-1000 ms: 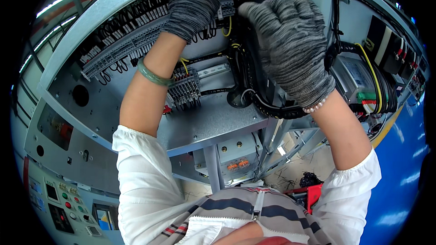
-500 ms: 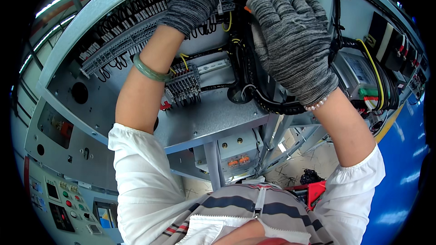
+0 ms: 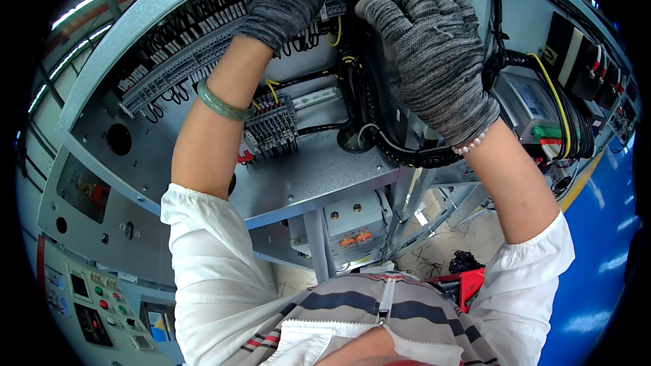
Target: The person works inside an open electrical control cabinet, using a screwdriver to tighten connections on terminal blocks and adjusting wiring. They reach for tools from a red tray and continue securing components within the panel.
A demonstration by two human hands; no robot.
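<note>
Both grips were indiscernible: the left hand (image 3: 281, 7) overlapped the terminal row (image 3: 183, 70) near eleven o'clock; the right hand (image 3: 437, 57) curled near one.

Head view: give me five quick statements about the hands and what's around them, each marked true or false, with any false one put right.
1. The left hand and right hand wear grey gloves. True.
2. The right arm has no jewellery on it. False: a beaded bracelet circles its wrist.
3. The left arm bears a green bangle. True.
4. The left hand hides part of the upper terminal strip. True.
5. At far right, the ground is red. False: blue floor shows there.
</note>
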